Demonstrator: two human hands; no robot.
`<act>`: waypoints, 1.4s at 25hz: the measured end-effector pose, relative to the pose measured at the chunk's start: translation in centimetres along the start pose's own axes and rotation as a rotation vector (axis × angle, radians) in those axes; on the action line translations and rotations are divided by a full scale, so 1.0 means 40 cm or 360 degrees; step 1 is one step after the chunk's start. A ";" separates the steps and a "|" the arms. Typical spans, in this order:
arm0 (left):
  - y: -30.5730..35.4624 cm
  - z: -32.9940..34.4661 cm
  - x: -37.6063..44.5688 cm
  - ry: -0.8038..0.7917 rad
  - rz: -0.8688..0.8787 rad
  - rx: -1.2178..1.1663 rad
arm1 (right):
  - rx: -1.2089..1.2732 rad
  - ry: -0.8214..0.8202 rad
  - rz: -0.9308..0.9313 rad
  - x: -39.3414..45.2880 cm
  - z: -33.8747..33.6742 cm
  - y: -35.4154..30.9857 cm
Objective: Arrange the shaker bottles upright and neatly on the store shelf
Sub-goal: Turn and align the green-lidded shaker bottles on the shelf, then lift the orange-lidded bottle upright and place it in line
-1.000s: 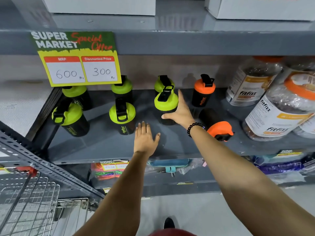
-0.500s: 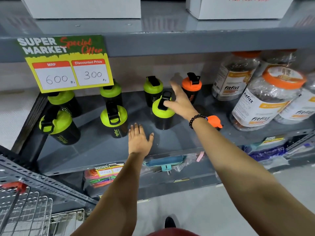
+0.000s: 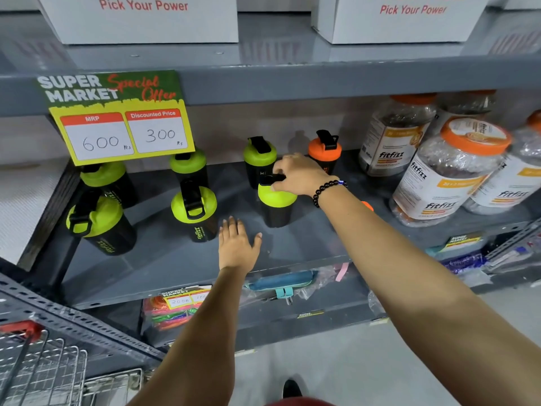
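Several black shaker bottles with green lids stand upright on the grey shelf [image 3: 164, 259]. My right hand [image 3: 298, 174] rests on top of the front right green-lidded bottle [image 3: 275, 206], fingers curled over its black cap. Behind it stand another green-lidded bottle [image 3: 259, 159] and an orange-lidded bottle [image 3: 325, 150]. A further orange lid [image 3: 367, 206] peeks out from behind my right forearm; its bottle is hidden. My left hand [image 3: 237, 244] lies flat and open on the shelf, just right of the front middle bottle [image 3: 194, 212]. Two more green bottles [image 3: 99, 224] stand at the left.
Large fitfizz jars [image 3: 445, 177] with orange lids crowd the shelf's right side. A price sign [image 3: 117, 118] hangs from the upper shelf edge over the back left bottles. White boxes [image 3: 140, 19] sit above. A wire trolley [image 3: 44, 367] is at the bottom left; packaged goods lie on the lower shelf.
My right hand has gone from the bottle's side to its top and curled over the cap. The left hand stays flat on the shelf. The view has shifted slightly.
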State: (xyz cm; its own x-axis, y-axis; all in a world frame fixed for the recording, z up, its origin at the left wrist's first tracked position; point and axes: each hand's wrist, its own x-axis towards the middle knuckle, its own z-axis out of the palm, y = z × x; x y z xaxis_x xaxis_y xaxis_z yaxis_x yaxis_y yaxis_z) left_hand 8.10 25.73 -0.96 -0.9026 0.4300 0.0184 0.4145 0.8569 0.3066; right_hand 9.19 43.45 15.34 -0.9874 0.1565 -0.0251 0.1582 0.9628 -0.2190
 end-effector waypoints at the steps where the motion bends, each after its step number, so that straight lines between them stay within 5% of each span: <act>1: 0.000 0.001 0.000 0.0001 0.0002 -0.0002 | 0.0001 -0.0004 0.0086 0.001 0.001 -0.006; 24: 0.004 -0.010 -0.001 -0.0063 -0.0017 0.0008 | 0.0133 0.0228 0.0517 -0.004 0.026 -0.087; 30: 0.036 -0.014 -0.052 -0.0028 0.0085 -0.0018 | 0.0110 0.0569 0.0597 -0.125 0.052 -0.013; 35: 0.102 0.020 -0.111 0.0005 0.0191 -0.0121 | -0.0067 0.0498 0.0724 -0.268 0.097 0.104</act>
State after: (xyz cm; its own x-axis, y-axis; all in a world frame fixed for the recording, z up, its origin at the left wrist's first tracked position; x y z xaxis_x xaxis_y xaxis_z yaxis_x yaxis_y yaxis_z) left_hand 13.90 27.56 -0.55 -0.8474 0.5274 0.0620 0.5097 0.7751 0.3733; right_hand 20.38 44.92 10.93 -0.7704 0.6103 0.1843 0.5745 0.7899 -0.2143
